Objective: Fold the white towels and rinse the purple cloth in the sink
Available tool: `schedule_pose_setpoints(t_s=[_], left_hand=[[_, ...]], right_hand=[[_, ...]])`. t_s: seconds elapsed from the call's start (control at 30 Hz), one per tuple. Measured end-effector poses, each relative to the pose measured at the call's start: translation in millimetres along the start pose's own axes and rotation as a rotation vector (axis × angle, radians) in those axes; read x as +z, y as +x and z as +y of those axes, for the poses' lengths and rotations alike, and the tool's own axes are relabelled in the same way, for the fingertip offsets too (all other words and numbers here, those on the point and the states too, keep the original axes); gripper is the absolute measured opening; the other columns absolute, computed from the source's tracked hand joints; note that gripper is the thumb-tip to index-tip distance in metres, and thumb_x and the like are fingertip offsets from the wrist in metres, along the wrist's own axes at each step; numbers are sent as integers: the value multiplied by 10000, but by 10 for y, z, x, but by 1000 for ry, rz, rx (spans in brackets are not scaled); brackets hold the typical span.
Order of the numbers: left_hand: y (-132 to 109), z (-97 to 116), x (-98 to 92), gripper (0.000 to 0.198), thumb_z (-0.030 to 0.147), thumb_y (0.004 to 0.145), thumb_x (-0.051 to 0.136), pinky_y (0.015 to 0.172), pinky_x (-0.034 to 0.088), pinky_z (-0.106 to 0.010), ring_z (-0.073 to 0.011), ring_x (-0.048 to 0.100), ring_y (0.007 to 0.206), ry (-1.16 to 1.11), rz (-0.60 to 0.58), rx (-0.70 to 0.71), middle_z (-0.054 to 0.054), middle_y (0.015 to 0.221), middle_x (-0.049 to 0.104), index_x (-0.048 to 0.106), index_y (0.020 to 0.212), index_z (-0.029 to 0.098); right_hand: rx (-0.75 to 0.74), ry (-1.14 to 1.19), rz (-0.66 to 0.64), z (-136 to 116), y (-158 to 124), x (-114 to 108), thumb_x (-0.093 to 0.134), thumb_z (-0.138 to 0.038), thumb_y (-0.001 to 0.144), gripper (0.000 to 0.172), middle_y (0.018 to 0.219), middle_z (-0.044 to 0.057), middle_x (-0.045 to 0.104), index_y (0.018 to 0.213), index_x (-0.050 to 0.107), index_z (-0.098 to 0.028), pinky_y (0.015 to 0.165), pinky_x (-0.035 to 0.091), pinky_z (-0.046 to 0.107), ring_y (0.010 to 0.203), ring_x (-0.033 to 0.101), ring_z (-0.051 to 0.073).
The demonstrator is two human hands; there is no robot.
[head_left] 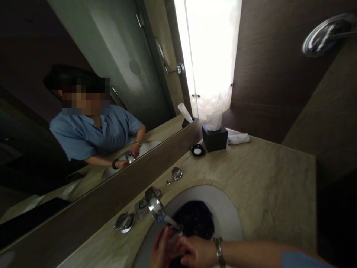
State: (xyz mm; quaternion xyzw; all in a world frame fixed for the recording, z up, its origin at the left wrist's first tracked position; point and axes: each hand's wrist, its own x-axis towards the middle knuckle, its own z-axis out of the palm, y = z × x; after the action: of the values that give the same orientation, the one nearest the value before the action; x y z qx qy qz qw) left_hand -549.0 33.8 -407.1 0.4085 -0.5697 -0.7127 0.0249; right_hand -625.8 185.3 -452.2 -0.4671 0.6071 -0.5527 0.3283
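Note:
My two hands meet under the chrome faucet spout [156, 208] over the white sink basin [225, 208]. My left hand [161, 251] is directly below the spout tip, fingers bent, pressed against my right hand [195, 251], which wears a metal bracelet [219, 251] at the wrist. Water seems to run onto them. A dark cloth or dark patch [195, 219] lies in the basin behind the hands. Whether either hand holds anything is hidden by blur and the overlap.
Two chrome tap handles [124, 222] [176, 173] flank the faucet on the beige marble counter [264, 186]. A black tissue box [214, 137], small black dish [198, 150] and rolled white towel [238, 139] stand at the back. A wall mirror [83, 111] reflects a person in a blue shirt.

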Motion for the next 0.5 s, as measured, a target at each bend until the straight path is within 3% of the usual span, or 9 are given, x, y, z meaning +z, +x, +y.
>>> schedule_pose_setpoints(t_s=[0.03,0.1,0.17,0.2,0.23,0.3,0.37,0.4,0.5], left_hand=[[-90,67,-72,806,659,413,828,863,542,-487,-371,622,1099,86,129,128,-126,1127,667,581,1043,220],[-306,235,-269,808,596,439,824,965,495,-490,-345,611,1116,289,316,342,-127,1144,648,544,1095,216],[-524,418,-516,752,601,500,773,1003,472,-481,-311,628,1075,435,457,454,-113,1105,653,545,1104,217],[-617,501,-650,725,608,530,744,999,474,-475,-297,635,1048,499,543,495,-103,1093,654,549,1113,224],[-694,573,-787,701,613,557,718,988,481,-471,-289,636,1031,570,639,527,-98,1093,649,555,1120,229],[-791,671,-1056,678,627,589,669,985,475,-477,-298,620,1036,749,814,583,-102,1082,642,574,1122,220],[-818,709,-1298,686,642,606,622,995,461,-496,-331,596,1074,903,940,598,-120,1069,636,589,1126,196],[-812,712,-1401,693,645,612,604,1001,456,-500,-347,583,1099,960,975,587,-132,1072,635,596,1128,182],[-760,696,-1614,728,623,611,590,1034,438,-476,-363,559,1151,1043,998,545,-169,1104,632,613,1145,128]], right_hand=[[15,-155,-14,15,-38,-128,580,-164,784,457,1208,81,664,1239,579,-195,1007,465,350,1146,598,210],[163,-469,76,113,-57,-359,579,-180,817,449,1314,110,603,1266,583,-187,1096,378,435,1286,488,266],[353,-676,202,284,-6,-408,564,-254,861,526,1468,173,445,1376,497,-168,1136,256,572,1397,331,346],[405,-728,201,374,24,-340,595,-318,854,619,1530,200,337,1434,429,-179,1126,196,643,1429,249,391],[403,-754,138,452,47,-224,641,-380,823,724,1567,218,238,1471,371,-206,1101,143,705,1445,174,431],[255,-763,-91,554,64,47,724,-447,739,862,1597,212,123,1488,331,-282,1057,63,768,1459,67,459],[67,-766,-294,590,78,192,750,-455,716,849,1610,146,148,1462,354,-364,1060,61,764,1471,67,419],[26,-770,-326,592,98,177,757,-440,718,814,1602,119,202,1440,386,-382,1072,88,747,1469,115,395],[219,-790,-197,553,210,-155,802,-348,687,794,1526,136,364,1404,462,-358,1058,285,663,1385,322,397]])
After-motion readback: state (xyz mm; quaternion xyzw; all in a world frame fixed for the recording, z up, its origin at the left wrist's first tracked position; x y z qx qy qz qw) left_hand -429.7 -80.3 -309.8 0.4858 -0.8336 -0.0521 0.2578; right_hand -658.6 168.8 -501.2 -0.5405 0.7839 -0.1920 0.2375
